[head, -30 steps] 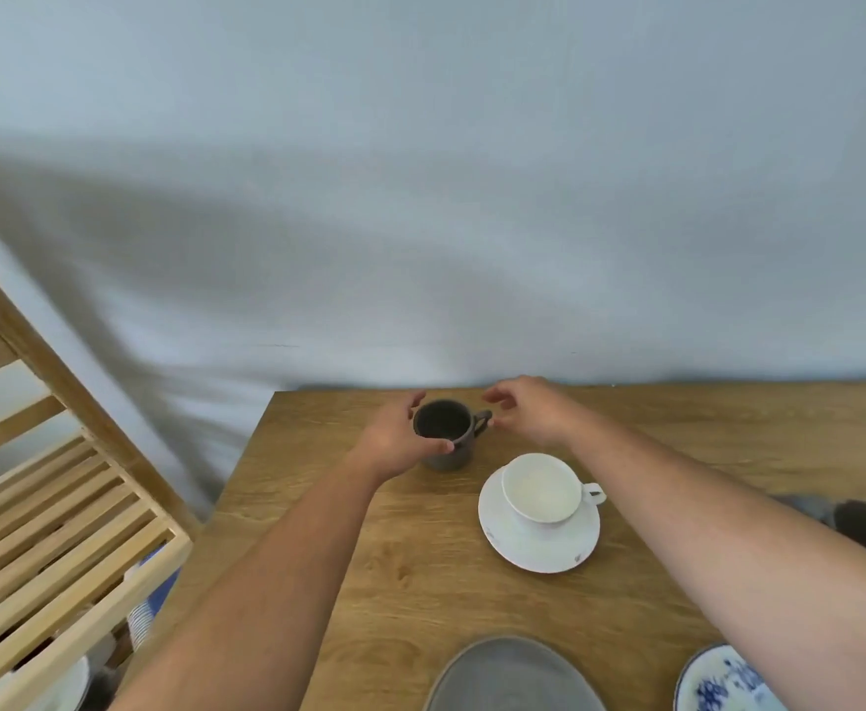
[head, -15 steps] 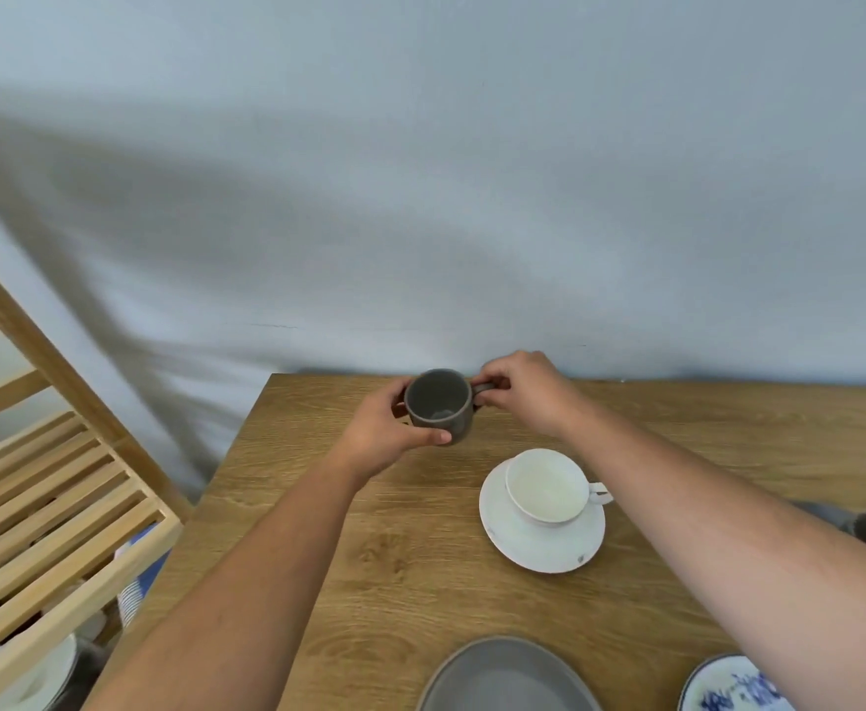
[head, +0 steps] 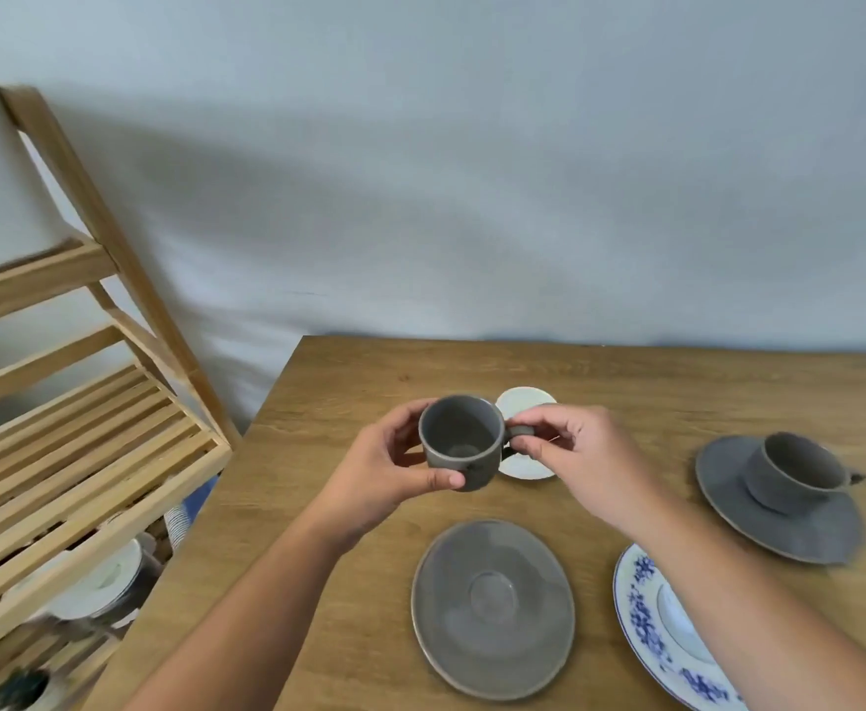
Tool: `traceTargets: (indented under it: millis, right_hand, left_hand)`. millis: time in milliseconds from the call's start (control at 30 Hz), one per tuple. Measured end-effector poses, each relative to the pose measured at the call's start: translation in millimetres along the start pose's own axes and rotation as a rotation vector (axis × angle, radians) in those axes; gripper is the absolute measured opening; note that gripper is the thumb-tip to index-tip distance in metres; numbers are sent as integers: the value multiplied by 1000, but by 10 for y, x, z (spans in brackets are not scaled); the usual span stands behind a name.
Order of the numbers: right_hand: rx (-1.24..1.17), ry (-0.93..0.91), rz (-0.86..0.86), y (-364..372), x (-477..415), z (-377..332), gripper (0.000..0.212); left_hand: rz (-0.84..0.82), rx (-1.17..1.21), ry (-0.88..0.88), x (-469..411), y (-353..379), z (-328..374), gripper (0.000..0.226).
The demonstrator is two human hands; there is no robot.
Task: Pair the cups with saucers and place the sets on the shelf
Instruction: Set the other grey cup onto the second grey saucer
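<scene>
Holding: the grey cup (head: pixel 461 443) is up off the table (head: pixel 625 382), clasped by both hands.
Change: a second ago the cup stood on the table near the far edge; now it is in the air and nearer the person, just above and beyond the empty grey saucer (head: pixel 492 608).
Left hand (head: pixel 389 479): fingers wrapped round the cup's body, thumb across its front wall.
Right hand (head: pixel 574 454): thumb and fingers pinching the cup's handle.
View: the head has tipped down, so the saucer, once cut off by the frame's lower edge, now shows whole.
White set (head: pixel 525 433): beyond the saucer, mostly hidden behind the cup and right hand; whether its cup sits on it cannot be told here.
Grey set (head: pixel 779 495): right of the saucer, cup on its plate, already paired.
Blue plate (head: pixel 646 618): just right of the saucer, partly under the right forearm; cup not visible.
Shelf (head: pixel 87 469): left of the saucer, off the table; white crockery on a lower tier.
Meaning: likely the pairing step, with the cup heading for the saucer's centre ring; shelving comes after.
</scene>
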State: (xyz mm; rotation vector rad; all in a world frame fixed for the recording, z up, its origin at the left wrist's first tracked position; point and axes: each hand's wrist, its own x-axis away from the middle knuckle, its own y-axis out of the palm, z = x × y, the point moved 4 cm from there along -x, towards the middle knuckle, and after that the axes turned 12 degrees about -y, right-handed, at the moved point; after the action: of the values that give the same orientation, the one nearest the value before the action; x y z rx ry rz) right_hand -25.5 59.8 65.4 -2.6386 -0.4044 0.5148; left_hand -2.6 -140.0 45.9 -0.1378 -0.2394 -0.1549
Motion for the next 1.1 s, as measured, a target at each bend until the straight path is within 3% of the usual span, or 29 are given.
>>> traceTargets:
  millis: [400, 633, 833, 1000, 1100]
  right_hand:
    - [75, 147, 53, 265, 866, 286, 38]
    - [107, 196, 40, 337, 960, 383, 22]
    - [107, 219, 23, 361, 977, 452, 22]
    - [225, 244, 161, 333, 1111, 411, 23]
    - [317, 288, 172, 373, 1244, 355, 13]
  left_hand:
    - [-91, -57, -151, 293, 354, -652, 72]
    - [-80, -93, -148, 321, 384, -744, 72]
    - [-64, -121, -110, 283, 373, -814, 75]
    - [-4, -309, -99, 285, 323, -861, 86]
    - [147, -408, -127, 344, 185, -879, 82]
